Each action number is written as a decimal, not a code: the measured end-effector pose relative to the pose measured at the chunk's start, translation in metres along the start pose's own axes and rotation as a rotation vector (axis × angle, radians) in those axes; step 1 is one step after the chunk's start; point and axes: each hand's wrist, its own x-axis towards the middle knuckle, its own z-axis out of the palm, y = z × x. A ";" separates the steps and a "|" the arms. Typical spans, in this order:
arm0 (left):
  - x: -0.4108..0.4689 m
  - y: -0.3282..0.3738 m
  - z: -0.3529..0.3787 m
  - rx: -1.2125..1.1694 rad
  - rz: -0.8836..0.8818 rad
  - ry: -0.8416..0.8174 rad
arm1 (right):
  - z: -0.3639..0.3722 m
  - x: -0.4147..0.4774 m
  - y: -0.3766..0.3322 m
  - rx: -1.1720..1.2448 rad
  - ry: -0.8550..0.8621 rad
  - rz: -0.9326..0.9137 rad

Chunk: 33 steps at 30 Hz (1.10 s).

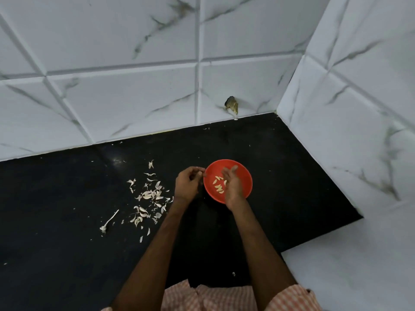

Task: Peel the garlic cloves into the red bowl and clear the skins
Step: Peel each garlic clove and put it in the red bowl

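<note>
The red bowl (243,185) stands on the black counter (67,221) and holds several peeled garlic cloves (219,187). My right hand (231,185) hovers over the bowl with its fingers stretched out, holding nothing that I can see. Just left of the bowl's rim, my left hand (188,182) has its fingers curled, pinching something small and pale at the fingertips; what it is I cannot tell. A scatter of garlic skins (149,198) lies on the counter left of my hands.
A bare garlic stem (109,221) lies at the left edge of the skins. White marble-look tiled walls close the counter at the back and right, with a chipped hole (231,104) low in the back wall.
</note>
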 end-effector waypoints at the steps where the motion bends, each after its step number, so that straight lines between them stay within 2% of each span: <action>1: -0.001 -0.004 -0.003 0.017 -0.029 0.014 | 0.001 -0.002 0.001 -0.092 0.003 -0.029; 3: -0.004 -0.014 -0.010 0.042 -0.080 0.041 | 0.006 -0.007 0.003 -0.240 0.009 -0.129; 5: -0.006 -0.024 -0.022 0.051 -0.103 0.091 | 0.016 -0.011 0.004 -0.355 -0.007 -0.306; 8: -0.013 -0.037 -0.055 0.067 -0.110 0.269 | 0.044 -0.019 0.014 -0.560 -0.165 -0.537; 11: -0.029 -0.043 -0.094 0.158 -0.132 0.483 | 0.074 -0.023 0.041 -0.851 -0.295 -0.650; 13: -0.039 -0.056 -0.121 0.235 -0.135 0.535 | 0.091 -0.026 0.063 -1.023 -0.372 -0.660; 18: -0.067 -0.094 -0.169 0.426 -0.240 0.349 | 0.124 -0.039 0.105 -1.272 -0.547 -0.698; 21: -0.079 -0.099 -0.178 0.516 -0.258 0.237 | 0.140 -0.043 0.120 -1.358 -0.540 -0.761; 25: -0.084 -0.108 -0.179 0.625 -0.215 0.212 | 0.151 -0.046 0.136 -1.514 -0.558 -0.847; 28: -0.084 -0.112 -0.177 0.699 -0.165 0.200 | 0.151 -0.047 0.144 -1.550 -0.504 -0.875; 33: -0.083 -0.115 -0.178 0.735 -0.135 0.170 | 0.148 -0.045 0.150 -1.451 -0.378 -0.796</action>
